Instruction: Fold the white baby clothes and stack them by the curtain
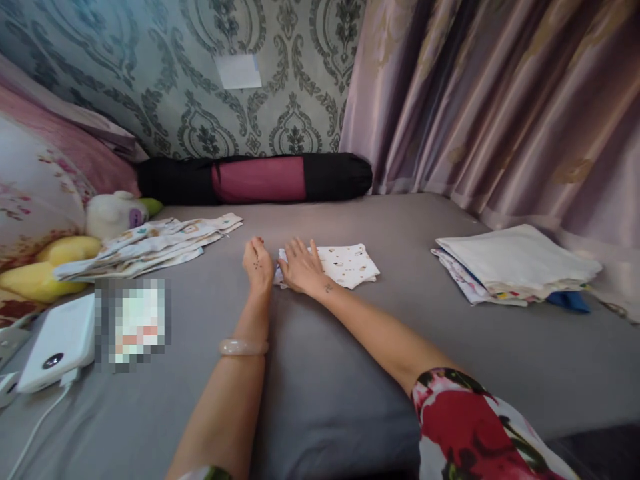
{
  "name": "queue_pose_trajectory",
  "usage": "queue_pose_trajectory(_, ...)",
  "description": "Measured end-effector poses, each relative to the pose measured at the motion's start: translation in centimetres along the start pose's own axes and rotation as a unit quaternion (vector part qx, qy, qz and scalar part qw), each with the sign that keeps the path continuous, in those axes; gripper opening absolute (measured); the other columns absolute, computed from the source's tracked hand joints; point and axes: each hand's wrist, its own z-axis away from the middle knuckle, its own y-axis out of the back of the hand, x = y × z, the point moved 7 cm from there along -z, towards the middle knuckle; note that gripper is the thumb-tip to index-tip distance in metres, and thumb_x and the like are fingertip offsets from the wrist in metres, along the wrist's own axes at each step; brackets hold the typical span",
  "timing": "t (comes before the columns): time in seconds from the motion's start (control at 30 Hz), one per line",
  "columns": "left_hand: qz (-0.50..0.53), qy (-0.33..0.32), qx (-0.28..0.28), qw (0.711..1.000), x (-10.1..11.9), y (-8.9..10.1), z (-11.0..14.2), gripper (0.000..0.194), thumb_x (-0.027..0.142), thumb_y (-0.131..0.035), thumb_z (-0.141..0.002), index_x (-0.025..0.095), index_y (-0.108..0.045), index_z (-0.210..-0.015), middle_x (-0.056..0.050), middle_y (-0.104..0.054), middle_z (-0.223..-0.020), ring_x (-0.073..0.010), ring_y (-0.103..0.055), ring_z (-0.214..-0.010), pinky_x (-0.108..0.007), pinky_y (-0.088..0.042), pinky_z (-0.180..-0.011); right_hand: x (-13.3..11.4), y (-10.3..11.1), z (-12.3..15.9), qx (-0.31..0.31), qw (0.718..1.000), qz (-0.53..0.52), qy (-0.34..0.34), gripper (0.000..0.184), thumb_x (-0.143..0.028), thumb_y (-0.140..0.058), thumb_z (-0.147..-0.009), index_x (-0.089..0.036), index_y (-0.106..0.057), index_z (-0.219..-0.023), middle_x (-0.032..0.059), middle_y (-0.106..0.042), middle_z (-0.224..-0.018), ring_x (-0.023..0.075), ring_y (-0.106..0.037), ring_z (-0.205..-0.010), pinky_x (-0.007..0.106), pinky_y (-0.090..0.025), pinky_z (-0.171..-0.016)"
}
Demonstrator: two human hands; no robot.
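Observation:
A small white cloth (349,264) with tiny prints lies folded on the grey bed sheet (320,373). My right hand (301,268) lies flat on the cloth's left part, fingers stretched out and spread. Just left of it, my left hand (258,262) rests at the cloth's left edge with its fingers curled downward; whether it grips the cloth is hidden. A pale bangle (243,347) circles my left wrist.
A pile of printed cloths (150,247) lies at the left, a folded stack (515,265) at the right. A black and maroon roll bag (255,178) lies against the wall. Plush toys (75,247), a white power bank (57,343) and curtains (500,107) surround the bed.

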Motion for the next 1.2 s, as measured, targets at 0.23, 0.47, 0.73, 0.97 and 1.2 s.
queue_pose_trajectory(0.23, -0.006, 0.005, -0.059, 0.998, 0.6, -0.9, 0.6, 0.043, 0.04, -0.023, -0.095, 0.018, -0.059, -0.095, -0.017, -0.066, -0.11, -0.0275, -0.058, -0.115, -0.042, -0.042, -0.099, 2.6, -1.3, 1.6, -0.038, 0.999, 0.009, -0.025, 0.054, -0.045, -0.023, -0.101, -0.021, -0.04, -0.146, 0.0098, -0.038, -0.152, 0.0294, -0.023, -0.143, 0.061, -0.01, -0.114)
queue_pose_trajectory(0.47, -0.05, -0.03, -0.078, 0.995, 0.9, -1.5, 1.0, 0.042, 0.038, -0.025, -0.096, 0.018, -0.061, -0.094, -0.015, -0.068, -0.105, -0.0265, -0.06, -0.111, -0.039, -0.044, -0.098, 2.4, -1.4, 1.6, -0.044, 0.999, -0.001, -0.031, 0.053, -0.044, -0.022, -0.101, -0.022, -0.039, -0.146, 0.0091, -0.037, -0.153, 0.0288, -0.021, -0.144, 0.061, -0.009, -0.114)
queue_pose_trajectory(0.73, -0.11, -0.085, -0.124, 0.982, 1.3, -2.8, 1.7, 0.039, 0.036, -0.032, -0.095, 0.015, -0.063, -0.106, -0.015, -0.069, -0.108, -0.0256, -0.063, -0.107, -0.039, -0.045, -0.096, 4.3, 0.8, 1.9, -0.008, 0.999, -0.007, -0.047, 0.05, -0.032, -0.027, -0.1, -0.017, -0.039, -0.146, 0.0126, -0.03, -0.156, 0.0276, -0.019, -0.145, 0.056, -0.009, -0.115)
queue_pose_trajectory(0.97, -0.159, -0.108, -0.163, 0.968, 1.6, -3.6, 2.5, 0.037, 0.033, -0.037, -0.095, 0.014, -0.06, -0.117, -0.015, -0.067, -0.118, -0.0253, -0.06, -0.113, -0.041, -0.041, -0.1, 5.8, -0.2, 2.7, -0.016, 0.997, -0.003, -0.079, 0.051, -0.032, -0.029, -0.099, -0.016, -0.04, -0.146, 0.0129, -0.034, -0.154, 0.0289, -0.025, -0.143, 0.054, -0.015, -0.114)
queue_pose_trajectory(1.2, -0.184, -0.144, -0.176, 0.956, 2.1, -3.7, 3.1, 0.035, 0.03, -0.039, -0.094, 0.015, -0.058, -0.119, -0.015, -0.065, -0.122, -0.0258, -0.057, -0.118, -0.044, -0.037, -0.104, 6.1, -0.1, 2.5, -0.068, 0.994, -0.035, -0.079, 0.053, -0.035, -0.024, -0.1, -0.016, -0.035, -0.148, 0.0132, -0.028, -0.156, 0.0284, -0.02, -0.145, 0.054, -0.014, -0.115)
